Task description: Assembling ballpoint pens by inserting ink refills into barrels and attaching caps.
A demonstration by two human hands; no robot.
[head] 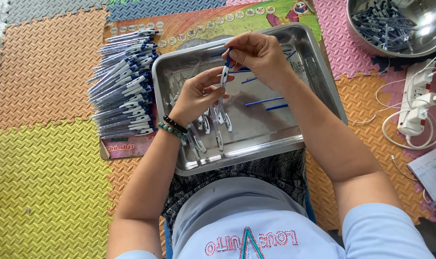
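Note:
Over a steel tray [318,86], my left hand [196,93] grips a clear pen barrel with a white clip [223,77], held upright. My right hand [261,57] pinches a thin blue refill [229,55] at the barrel's top end. Several clear pen barrels with white clips [213,124] lie in the tray below my left hand. Loose blue refills [266,101] lie on the tray's floor to the right. A beaded bracelet sits on my left wrist.
A stack of assembled blue-and-white pens [127,91] lies on a printed sheet left of the tray. A steel bowl [431,45] with blue pen parts stands at top right. A white power strip [416,103] with cables and a paper slip [431,175] lie right. Foam mats cover the floor.

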